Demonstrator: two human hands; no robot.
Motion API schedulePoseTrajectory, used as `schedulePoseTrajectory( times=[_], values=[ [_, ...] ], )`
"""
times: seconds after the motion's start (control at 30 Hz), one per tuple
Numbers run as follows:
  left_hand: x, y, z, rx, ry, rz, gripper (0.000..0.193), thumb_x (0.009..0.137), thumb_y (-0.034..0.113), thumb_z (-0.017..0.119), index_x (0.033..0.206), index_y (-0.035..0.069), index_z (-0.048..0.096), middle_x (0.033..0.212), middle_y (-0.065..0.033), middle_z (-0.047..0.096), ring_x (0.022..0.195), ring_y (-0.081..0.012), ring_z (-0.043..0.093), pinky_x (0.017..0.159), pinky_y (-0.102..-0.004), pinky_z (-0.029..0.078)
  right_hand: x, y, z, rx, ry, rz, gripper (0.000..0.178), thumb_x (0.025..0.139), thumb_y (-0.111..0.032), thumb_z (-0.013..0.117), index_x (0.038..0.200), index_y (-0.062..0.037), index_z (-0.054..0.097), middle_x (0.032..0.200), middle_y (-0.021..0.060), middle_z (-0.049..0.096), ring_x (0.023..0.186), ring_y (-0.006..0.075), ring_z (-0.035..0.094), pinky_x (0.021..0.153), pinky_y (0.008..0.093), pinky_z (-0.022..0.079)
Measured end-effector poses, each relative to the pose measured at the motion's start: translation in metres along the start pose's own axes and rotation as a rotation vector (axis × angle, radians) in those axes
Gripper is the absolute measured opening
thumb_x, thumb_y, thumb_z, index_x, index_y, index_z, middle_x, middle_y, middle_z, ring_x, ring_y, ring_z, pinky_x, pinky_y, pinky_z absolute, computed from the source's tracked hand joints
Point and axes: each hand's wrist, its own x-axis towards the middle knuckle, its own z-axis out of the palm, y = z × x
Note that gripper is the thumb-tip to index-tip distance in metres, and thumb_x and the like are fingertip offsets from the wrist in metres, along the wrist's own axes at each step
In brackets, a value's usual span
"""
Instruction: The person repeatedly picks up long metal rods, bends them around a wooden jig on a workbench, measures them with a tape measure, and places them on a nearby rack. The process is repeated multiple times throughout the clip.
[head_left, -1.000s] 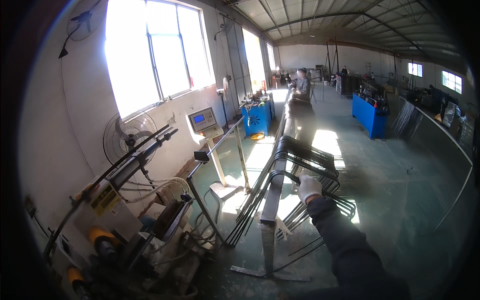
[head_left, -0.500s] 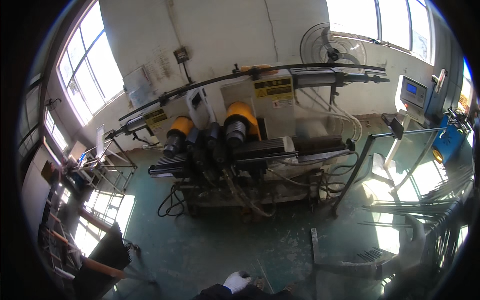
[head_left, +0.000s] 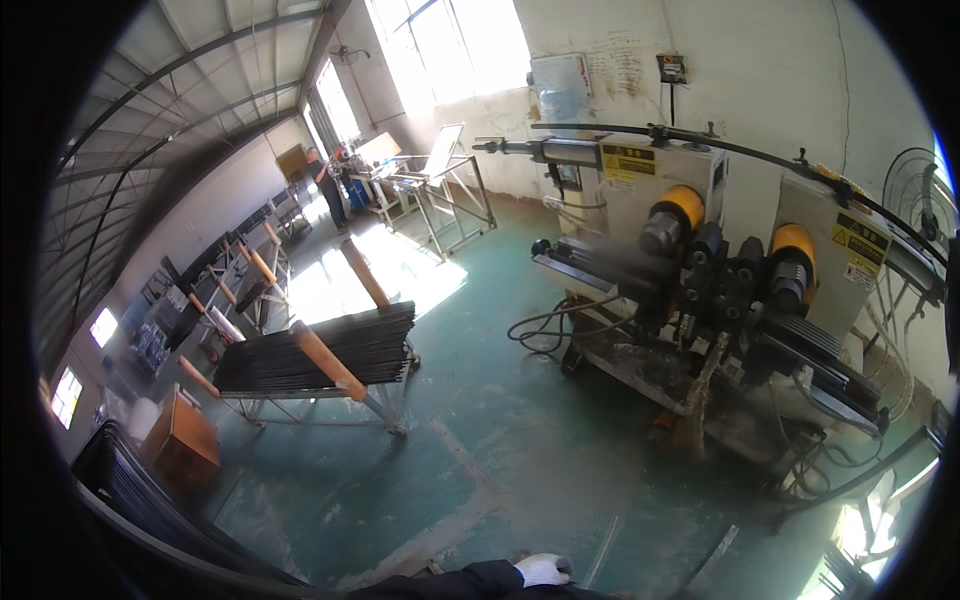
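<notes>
My left hand (head_left: 543,570), in a white glove with a grey part at its right end, shows at the bottom edge beyond a dark sleeve (head_left: 470,580). It lies low in front of my body, over the green floor. Its fingers are too small and hidden to show whether they hold anything. My right hand is out of the picture. Nearest on the floor is a flat metal strip (head_left: 712,556). Ahead to the right stands a two-headed machine (head_left: 745,185) with orange-yellow cylinders (head_left: 680,208), dark clamp blocks and hanging hoses.
A wheeled rack (head_left: 385,410) with orange posts carries a stack of long black bars (head_left: 285,355) at left. Curved black tubes (head_left: 130,490) lie near the left rim, by a brown box (head_left: 182,440). A person (head_left: 325,190) stands far off near a metal frame table (head_left: 440,205).
My view has swung left. The machine has shifted rightward in the picture, and the bar rack and far hall have come into sight. My gloved hand stays low near the bottom edge.
</notes>
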Motion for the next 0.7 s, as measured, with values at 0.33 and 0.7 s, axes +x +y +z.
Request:
schedulePoseTrajectory(
  times=[0.33, 0.7],
  values=[
    [-0.177, -0.063, -0.150, -0.571, 0.011, 0.172, 0.032, 0.114, 0.012, 0.074, 0.145, 0.003, 0.079, 0.142, -0.0072, 0.083, 0.133, -0.0206, 0.073, 0.118, -0.0389, 0.057, -0.155, -0.298, 0.252, 0.452, -1.194, -0.213, 0.030, 0.113, -0.015, 0.083, 0.138, 0.0024, 0.085, 0.116, 0.0123, 0.088, 0.100, 0.0170, 0.079, 0.092, 0.0345, 0.064],
    [-0.345, -0.114, -0.222, -0.808, 0.385, 0.126, 0.034, 0.117, 0.017, 0.076, 0.147, 0.000, 0.077, 0.143, -0.0126, 0.082, 0.135, -0.0225, 0.074, 0.121, -0.0391, 0.057, -0.251, -0.504, 0.446, 0.253, -1.690, -1.166, 0.025, 0.108, -0.018, 0.081, 0.131, -0.0148, 0.089, 0.117, 0.0140, 0.083, 0.114, 0.0371, 0.079, 0.101, 0.0473, 0.064]
  ],
)
